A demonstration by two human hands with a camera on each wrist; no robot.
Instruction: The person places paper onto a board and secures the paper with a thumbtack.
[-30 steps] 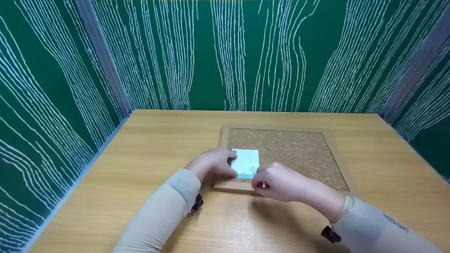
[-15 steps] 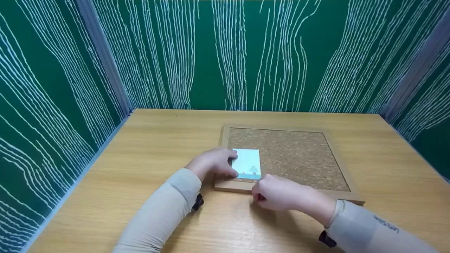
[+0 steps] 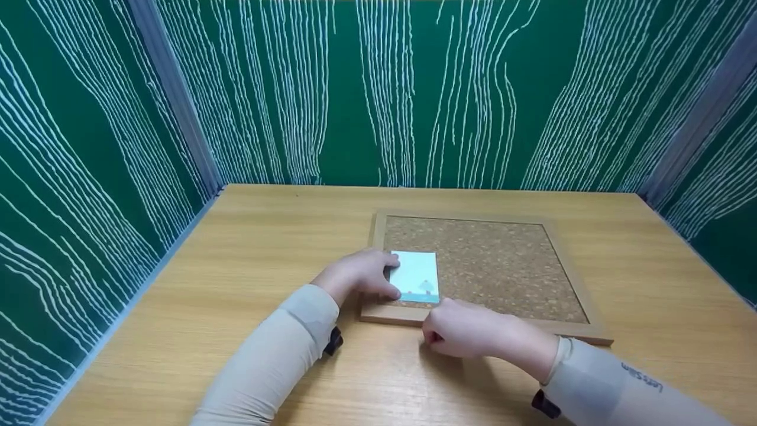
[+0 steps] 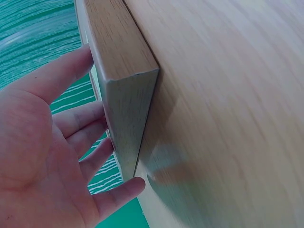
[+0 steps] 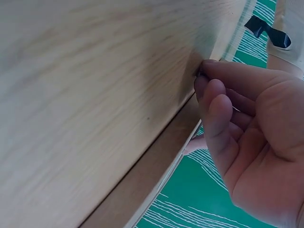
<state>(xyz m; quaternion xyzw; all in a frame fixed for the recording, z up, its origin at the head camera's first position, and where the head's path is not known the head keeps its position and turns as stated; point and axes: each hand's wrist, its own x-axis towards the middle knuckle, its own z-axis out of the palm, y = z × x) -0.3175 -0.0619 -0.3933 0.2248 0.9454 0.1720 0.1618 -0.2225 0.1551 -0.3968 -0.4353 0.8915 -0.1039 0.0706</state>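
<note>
A small white card (image 3: 414, 273) with a blue strip and tiny pictures along its bottom lies on the left part of a framed cork board (image 3: 495, 260). My left hand (image 3: 364, 273) holds its left edge down, thumb and a fingertip resting on the card. The other left fingers spread beside the board's frame (image 4: 124, 114). Just below the card's lower right corner, my right hand (image 3: 464, 331) is curled at the board's front edge. In the right wrist view, its thumb and forefinger pinch a small dark object (image 5: 198, 72), mostly hidden by the fingertips.
The board lies on a wooden table (image 3: 266, 219), its raised frame forming a low step. Green walls (image 3: 343, 89) with white wavy lines stand behind the table and at both sides.
My right hand has drawn back from the card's lower right corner, down toward the board's front edge, uncovering that corner. The left hand and the board have stayed about the same.
</note>
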